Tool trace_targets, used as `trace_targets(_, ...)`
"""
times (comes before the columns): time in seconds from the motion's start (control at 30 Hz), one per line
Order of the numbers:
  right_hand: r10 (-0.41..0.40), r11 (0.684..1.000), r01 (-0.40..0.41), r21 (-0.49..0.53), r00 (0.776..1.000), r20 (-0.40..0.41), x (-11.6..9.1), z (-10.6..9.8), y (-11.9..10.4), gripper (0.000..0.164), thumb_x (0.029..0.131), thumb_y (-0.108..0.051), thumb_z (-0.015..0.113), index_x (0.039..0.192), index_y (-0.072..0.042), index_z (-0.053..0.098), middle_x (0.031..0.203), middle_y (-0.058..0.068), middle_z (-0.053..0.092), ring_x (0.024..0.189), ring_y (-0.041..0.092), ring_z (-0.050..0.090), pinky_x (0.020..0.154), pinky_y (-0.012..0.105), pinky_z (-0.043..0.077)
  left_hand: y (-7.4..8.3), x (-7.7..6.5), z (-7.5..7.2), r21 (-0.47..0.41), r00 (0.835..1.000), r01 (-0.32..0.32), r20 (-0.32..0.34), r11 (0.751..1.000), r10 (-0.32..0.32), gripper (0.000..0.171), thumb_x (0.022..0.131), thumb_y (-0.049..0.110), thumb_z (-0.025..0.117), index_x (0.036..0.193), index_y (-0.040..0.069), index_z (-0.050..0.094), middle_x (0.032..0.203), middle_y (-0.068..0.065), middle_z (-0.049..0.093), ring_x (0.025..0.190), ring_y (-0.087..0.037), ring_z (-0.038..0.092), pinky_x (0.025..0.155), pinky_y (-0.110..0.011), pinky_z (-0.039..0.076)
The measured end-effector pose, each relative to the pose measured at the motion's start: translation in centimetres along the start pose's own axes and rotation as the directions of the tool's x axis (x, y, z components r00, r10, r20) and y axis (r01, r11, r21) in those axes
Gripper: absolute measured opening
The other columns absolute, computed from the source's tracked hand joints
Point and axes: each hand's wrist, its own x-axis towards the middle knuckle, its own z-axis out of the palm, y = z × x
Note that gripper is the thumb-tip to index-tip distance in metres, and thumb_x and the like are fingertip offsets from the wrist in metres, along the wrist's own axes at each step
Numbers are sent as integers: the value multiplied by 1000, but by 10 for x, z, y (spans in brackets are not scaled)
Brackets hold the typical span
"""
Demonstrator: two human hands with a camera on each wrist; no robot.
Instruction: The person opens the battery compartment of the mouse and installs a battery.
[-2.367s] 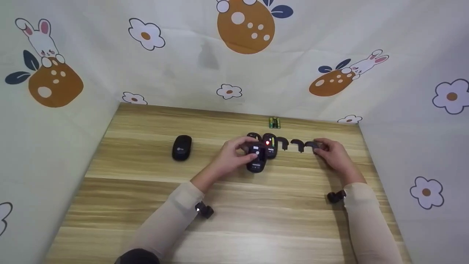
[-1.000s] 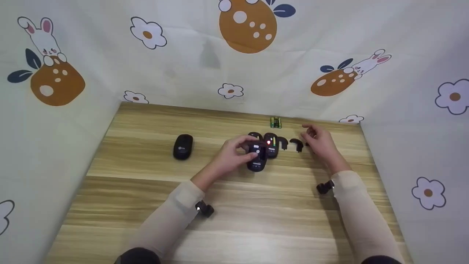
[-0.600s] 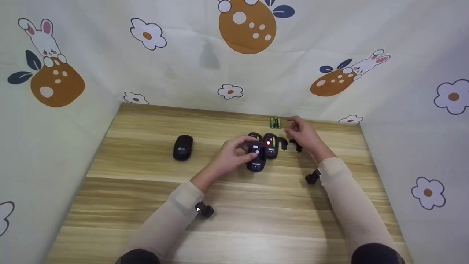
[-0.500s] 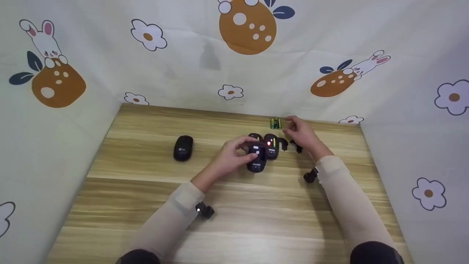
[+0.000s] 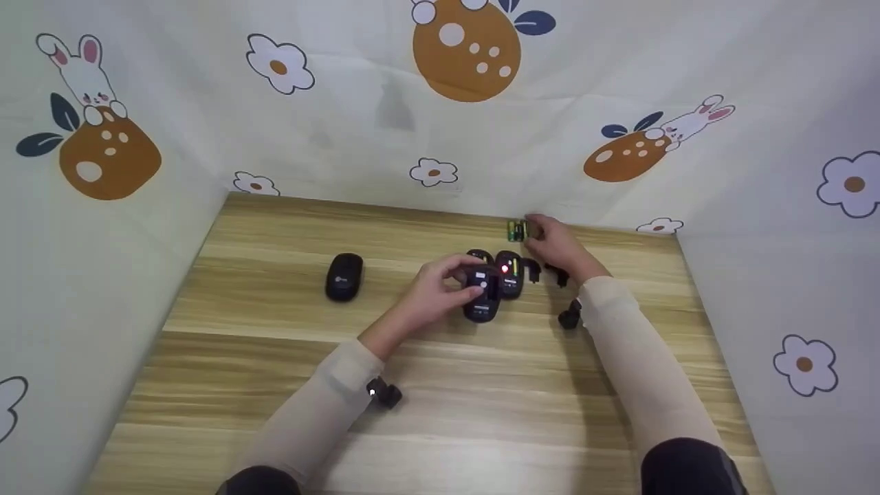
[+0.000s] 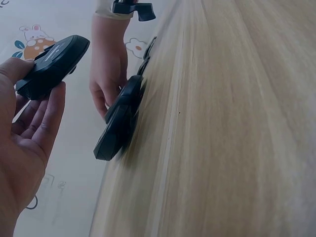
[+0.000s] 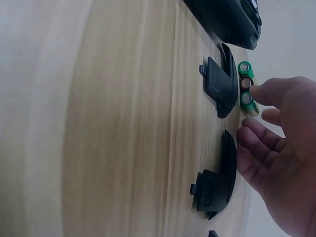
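Head view: the left hand (image 5: 440,289) holds an upturned mouse (image 5: 482,308) above the counter (image 5: 481,405), near two other mice (image 5: 509,286), one glowing red. The right hand (image 5: 559,247) has thumb and forefinger narrowly spaced at three batteries (image 5: 515,231), beyond the covers (image 5: 531,269); whether it pinches one, or what the held mouse's white label (image 5: 480,275) and the lone mouse's (image 5: 346,268) logo (image 5: 341,279) say, I can't tell.
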Motion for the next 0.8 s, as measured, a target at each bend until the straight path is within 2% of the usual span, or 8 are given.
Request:
trace_targets(0.2, 3, 1000, -3, 14, 1000, -3, 4, 0, 4, 54, 106, -14, 65, 157, -1, 56, 146, 23, 62, 121, 36, 56, 112, 54, 48, 1, 1, 0, 0, 1000, -4, -1, 1000, 4, 47, 95, 15, 88, 140, 14, 73, 114, 1, 77, 103, -22, 69, 97, -53, 60)
trace_targets(0.43, 39, 993, -37, 113, 999, -13, 2, -1, 6, 46, 103, -13, 71, 147, -2, 60, 122, 16, 64, 100, 28, 58, 87, 40, 50, 0, 1, 0, 11, 1000, -4, -5, 1000, 4, 48, 94, 15, 88, 140, 16, 73, 114, 0, 75, 103, -21, 69, 97, -52, 61)
trace_targets(0.6, 35, 974, -30, 225, 999, -15, -1, -2, 6, 47, 98, -3, 72, 141, 0, 52, 112, 14, 60, 89, 23, 56, 74, 29, 48, 0, 1, 0, 17, 1000, -2, -7, 1000, 2, 48, 94, 15, 88, 140, 15, 73, 114, 0, 76, 102, -21, 69, 96, -49, 61)
trace_targets(0.7, 26, 956, -18, 294, 999, -23, -3, -1, 7, 48, 98, 3, 71, 138, 2, 45, 109, 15, 58, 87, 22, 54, 70, 27, 48, 0, 0, 0, 18, 1000, 4, -8, 1000, -4, 48, 94, 14, 88, 140, 16, 73, 114, 1, 76, 103, -21, 69, 95, -46, 61)
trace_targets(0.8, 31, 947, -10, 321, 998, -59, -6, 0, 7, 45, 99, 4, 71, 136, 3, 45, 107, 14, 58, 87, 22, 55, 70, 25, 48, 0, 0, 0, 17, 1000, 7, -8, 1000, -7, 48, 94, 15, 88, 139, 16, 73, 114, 1, 76, 103, -21, 69, 94, -46, 61)
